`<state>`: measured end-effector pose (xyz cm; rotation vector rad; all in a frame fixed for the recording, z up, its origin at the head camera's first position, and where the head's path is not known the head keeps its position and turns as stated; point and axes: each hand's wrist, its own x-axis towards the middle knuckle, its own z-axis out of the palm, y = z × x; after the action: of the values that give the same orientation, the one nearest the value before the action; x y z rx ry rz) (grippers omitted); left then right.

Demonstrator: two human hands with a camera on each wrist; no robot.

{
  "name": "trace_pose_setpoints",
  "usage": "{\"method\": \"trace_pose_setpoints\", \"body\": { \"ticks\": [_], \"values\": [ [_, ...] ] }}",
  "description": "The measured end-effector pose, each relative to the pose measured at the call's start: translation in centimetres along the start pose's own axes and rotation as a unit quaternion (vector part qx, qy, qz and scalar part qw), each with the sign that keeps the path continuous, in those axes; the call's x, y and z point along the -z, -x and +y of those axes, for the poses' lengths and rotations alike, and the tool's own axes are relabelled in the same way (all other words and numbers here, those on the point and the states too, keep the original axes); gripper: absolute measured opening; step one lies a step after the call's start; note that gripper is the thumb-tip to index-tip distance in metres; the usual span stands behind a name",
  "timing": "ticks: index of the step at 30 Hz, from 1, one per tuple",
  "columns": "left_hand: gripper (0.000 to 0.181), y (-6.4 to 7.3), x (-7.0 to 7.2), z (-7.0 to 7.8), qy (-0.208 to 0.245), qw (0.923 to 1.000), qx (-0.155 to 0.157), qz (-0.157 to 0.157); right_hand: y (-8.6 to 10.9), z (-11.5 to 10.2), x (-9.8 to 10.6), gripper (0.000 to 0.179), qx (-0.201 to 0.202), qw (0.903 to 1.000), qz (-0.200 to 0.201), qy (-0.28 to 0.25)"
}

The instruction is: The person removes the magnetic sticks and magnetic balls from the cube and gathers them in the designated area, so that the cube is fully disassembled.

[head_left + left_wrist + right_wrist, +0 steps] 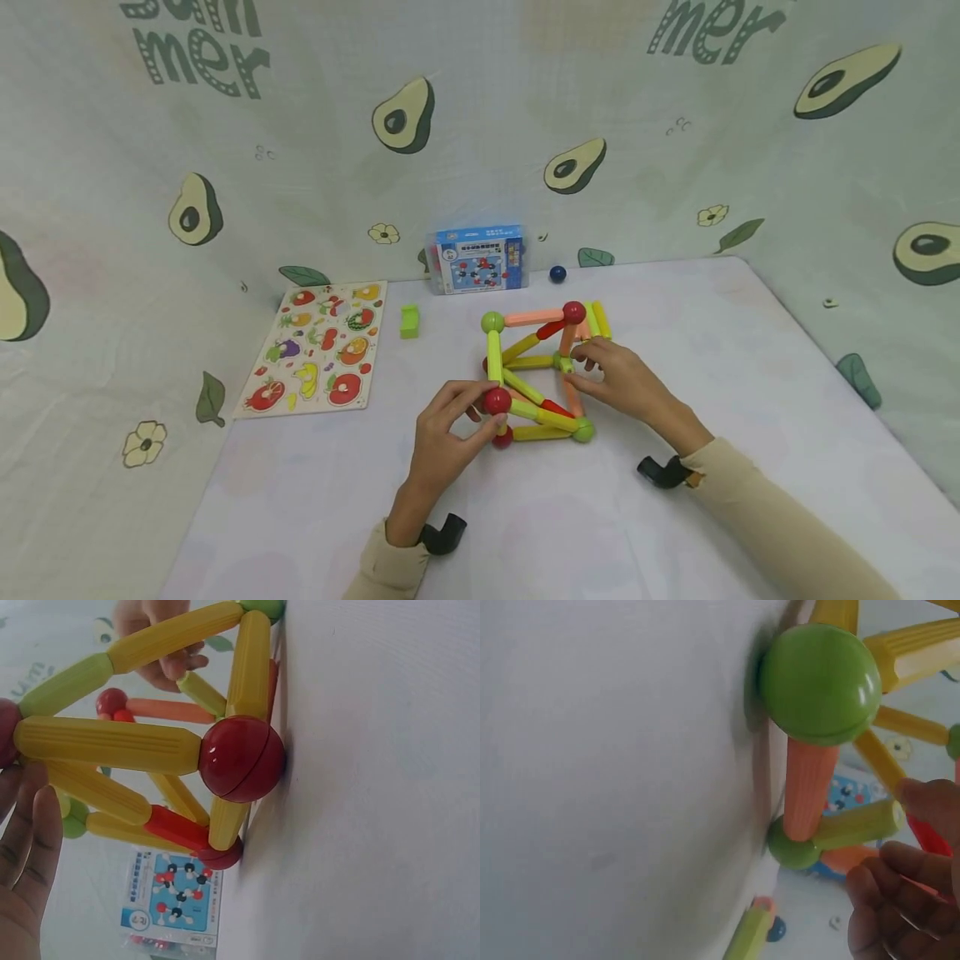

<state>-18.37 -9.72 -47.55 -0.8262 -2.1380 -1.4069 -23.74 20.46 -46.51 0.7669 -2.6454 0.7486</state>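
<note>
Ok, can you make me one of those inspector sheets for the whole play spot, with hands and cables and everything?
Surface: pale tabletop, faint patches of colour.
Job's things: stick-and-ball frame standing on the tabletop; loose sticks lying just behind it.
Clutter: fruit-picture board at the left; green block beside it; blue picture box and dark blue ball at the back.
Grippers: bare hands. Left hand pinches a red ball on the frame; right hand is at the end of a yellow-green stick, but whether it grips it I can't tell.
Cables: nothing seen.
Surroundings: avocado-print cloth hanging behind.
</note>
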Motion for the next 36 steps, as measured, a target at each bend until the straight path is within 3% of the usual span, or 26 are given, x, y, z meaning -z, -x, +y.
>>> {"method": "trace_pose_setpoints", "body": {
  "ticks": [8,11,15,22,26,30,36],
  "values": [
    [0.049,-0.1,0.2,0.1,0.003,1.0000,-0.002,0.002,-0.5,-0.8,-1.3,0.034,0.054,0.9977,0.027,0.031],
    [0.050,-0.1,0.2,0.0,-0.001,1.0000,-0.007,0.006,-0.5,-1.2,-1.4,0.031,0.063,0.9974,0.020,0.028],
    [0.050,-0.2,0.2,-0.1,0.002,1.0000,-0.009,0.000,-0.2,-1.4,-1.2,0.029,0.016,0.9999,0.003,-0.005],
    [0.048,0.1,0.0,-0.2,0.003,1.0000,-0.003,0.000,0.7,0.1,0.8,0.024,-0.078,0.9944,0.054,-0.045],
    [0.048,0.7,0.1,-0.2,-0.006,1.0000,0.004,0.004,1.5,1.7,1.6,0.028,-0.113,0.9914,0.052,-0.040],
    [0.047,1.1,0.2,-0.1,-0.006,1.0000,0.005,0.003,1.8,3.0,1.7,0.027,-0.137,0.9893,0.027,-0.042],
    [0.048,0.2,0.0,-0.3,0.006,1.0000,-0.002,0.000,1.5,4.5,1.7,0.027,-0.146,0.9886,0.011,-0.035]
  ]
}}
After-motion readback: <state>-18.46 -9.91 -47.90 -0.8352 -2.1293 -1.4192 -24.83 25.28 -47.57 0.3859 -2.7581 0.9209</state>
